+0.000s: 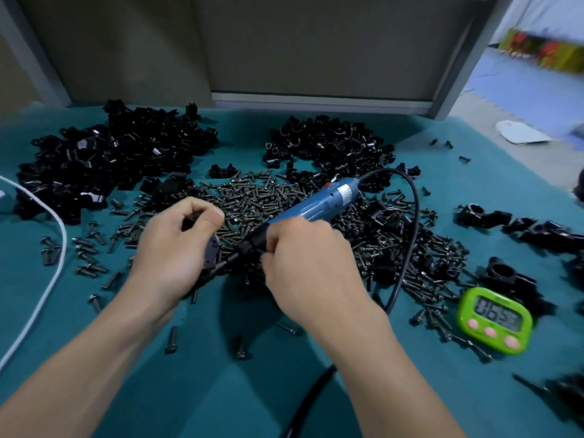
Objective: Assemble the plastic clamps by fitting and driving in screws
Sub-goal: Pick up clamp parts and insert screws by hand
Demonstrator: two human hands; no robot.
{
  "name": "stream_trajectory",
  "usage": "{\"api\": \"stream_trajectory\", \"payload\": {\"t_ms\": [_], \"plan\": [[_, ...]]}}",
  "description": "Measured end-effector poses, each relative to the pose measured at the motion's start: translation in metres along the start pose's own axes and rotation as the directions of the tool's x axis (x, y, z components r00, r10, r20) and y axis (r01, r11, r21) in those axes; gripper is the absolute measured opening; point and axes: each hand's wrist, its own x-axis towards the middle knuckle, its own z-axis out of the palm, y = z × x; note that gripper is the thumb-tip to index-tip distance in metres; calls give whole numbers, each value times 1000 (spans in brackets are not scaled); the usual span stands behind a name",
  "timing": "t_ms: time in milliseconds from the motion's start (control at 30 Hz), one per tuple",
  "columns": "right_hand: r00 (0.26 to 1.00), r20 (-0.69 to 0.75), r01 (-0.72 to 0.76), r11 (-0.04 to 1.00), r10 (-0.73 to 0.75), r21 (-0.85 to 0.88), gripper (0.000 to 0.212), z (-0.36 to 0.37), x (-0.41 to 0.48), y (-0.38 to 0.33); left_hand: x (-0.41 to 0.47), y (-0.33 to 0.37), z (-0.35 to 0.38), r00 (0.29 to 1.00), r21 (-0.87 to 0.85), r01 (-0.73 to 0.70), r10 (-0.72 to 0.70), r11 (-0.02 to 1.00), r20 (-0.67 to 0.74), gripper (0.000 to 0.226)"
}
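1. Where the teal table (240,390) fills the frame, black clamp parts (104,159) lie heaped at upper left and upper centre, with loose screws (252,197) spread mid-frame.
2. The blue screwdriver (319,200) slants down towards the centre, and the right hand (303,257) is wrapped round its front end.
3. The left hand (177,248), curled, pinches a clamp (211,252) left of centre. The bit reaches it, but the contact is hidden.
4. This is probably the driving step. Next, the bit must stay square in the screw while the clamp is braced.

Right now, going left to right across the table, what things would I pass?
White cable → big pile of black clamp parts → left hand pinching a clamp → right hand gripping the blue screwdriver → green timer.
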Motion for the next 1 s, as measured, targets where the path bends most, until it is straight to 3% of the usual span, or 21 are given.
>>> {"api": "stream_trajectory", "payload": {"t_ms": [67,133,233,300,400,533,633,700,900,1000], "plan": [[996,66,-57,996,61,-69,6,-3,-7,14,-5,7,2,998,-51,39,-36,998,56,14],[987,115,-117,993,115,13,7,-4,-16,25,-8,15,1,993,-126,80,-68,989,98,21],[970,75,-239,964,232,113,32,-19,-24,48,-13,22,0,992,-126,67,-53,990,113,14],[952,21,-307,949,306,73,41,-36,-30,71,-15,21,3,994,44,-4,-1,999,110,22],[959,16,-284,959,284,-17,28,-57,-36,100,-25,27,7,981,325,-190,161,926,112,30],[967,83,-237,970,241,-51,15,-66,-36,113,-52,39,21,925,354,-376,324,856,200,39],[983,88,-147,981,159,-126,18,-63,-34,118,-61,36,32,913,329,-391,318,859,255,40],[991,95,-76,975,98,-210,17,-59,-33,118,-60,35,35,943,285,-307,251,908,217,42],[969,244,131,903,-30,-408,6,-57,-24,116,-40,37,22,982,-82,-118,129,990,135,34],[968,252,88,949,-10,-302,9,-62,-20,112,-36,35,18,986,-216,-61,93,974,140,36]]}}
